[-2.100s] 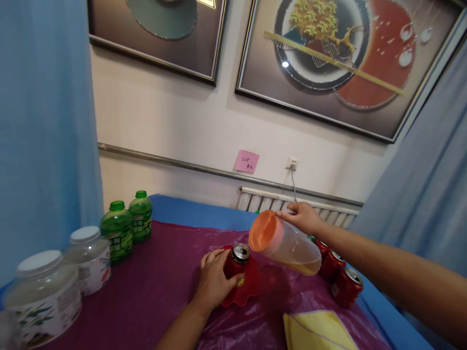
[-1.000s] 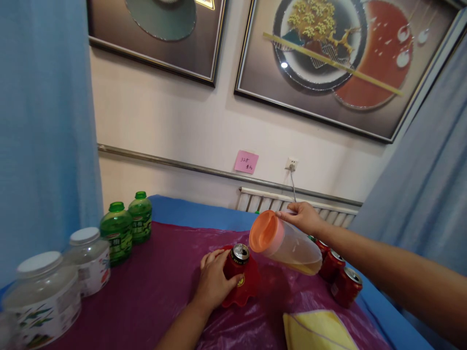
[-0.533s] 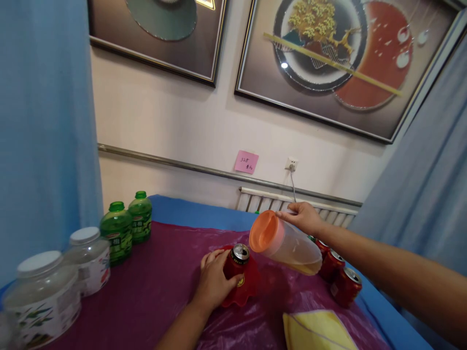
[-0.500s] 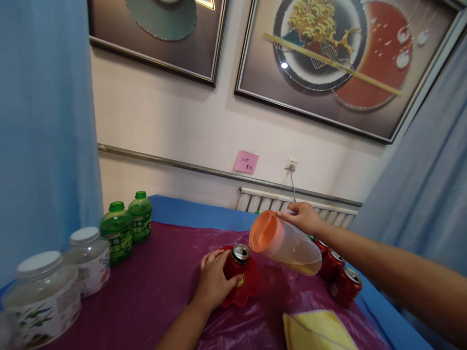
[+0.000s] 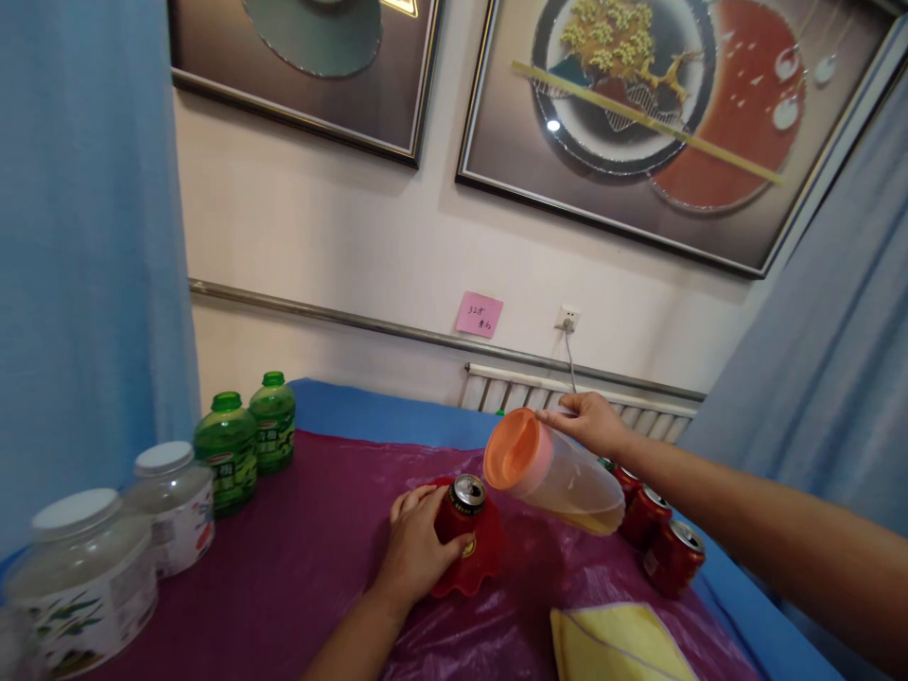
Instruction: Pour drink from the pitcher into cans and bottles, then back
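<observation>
My left hand [image 5: 413, 547] is wrapped round a red drink can [image 5: 461, 515] with an open silver top. The can stands in a red scalloped dish [image 5: 474, 567] on the purple plastic sheet [image 5: 298, 558]. My right hand [image 5: 588, 423] grips a clear plastic pitcher [image 5: 560, 478] with an orange lid. The pitcher is tipped over toward the can, its lid just right of and slightly above the can's top. A little yellowish liquid lies along the pitcher's lower side.
Three more red cans [image 5: 671, 558] stand behind the pitcher on the right. Two green bottles [image 5: 245, 440] and two white-lidded jars [image 5: 92, 567] line the left side. A yellow cloth [image 5: 617, 643] lies at the front. Blue curtains hang on both sides.
</observation>
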Tool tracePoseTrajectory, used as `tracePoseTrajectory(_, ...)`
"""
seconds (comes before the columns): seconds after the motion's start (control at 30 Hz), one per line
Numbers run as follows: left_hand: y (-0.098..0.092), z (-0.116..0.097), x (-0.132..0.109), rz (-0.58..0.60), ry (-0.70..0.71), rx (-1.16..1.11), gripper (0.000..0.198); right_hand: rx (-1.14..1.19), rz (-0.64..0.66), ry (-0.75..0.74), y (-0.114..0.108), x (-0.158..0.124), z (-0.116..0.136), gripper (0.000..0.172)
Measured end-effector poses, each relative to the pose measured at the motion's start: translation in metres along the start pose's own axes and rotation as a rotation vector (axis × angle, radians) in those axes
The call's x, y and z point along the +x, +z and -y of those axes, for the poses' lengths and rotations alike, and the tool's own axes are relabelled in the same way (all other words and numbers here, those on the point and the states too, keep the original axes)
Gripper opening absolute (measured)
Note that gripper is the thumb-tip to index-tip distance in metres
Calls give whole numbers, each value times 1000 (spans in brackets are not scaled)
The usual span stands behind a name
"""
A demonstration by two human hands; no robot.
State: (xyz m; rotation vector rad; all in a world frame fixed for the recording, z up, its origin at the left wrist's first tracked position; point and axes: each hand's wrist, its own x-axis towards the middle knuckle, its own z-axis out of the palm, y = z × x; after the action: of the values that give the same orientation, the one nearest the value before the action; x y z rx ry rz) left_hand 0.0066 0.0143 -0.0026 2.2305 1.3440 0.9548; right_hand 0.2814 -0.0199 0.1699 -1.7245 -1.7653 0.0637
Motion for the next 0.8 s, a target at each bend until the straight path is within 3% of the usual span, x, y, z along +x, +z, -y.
tracePoseTrajectory(0.8, -2, -2, 0, -7, -3, -4, 62, -12, 3, 4, 1, -2, 4, 66)
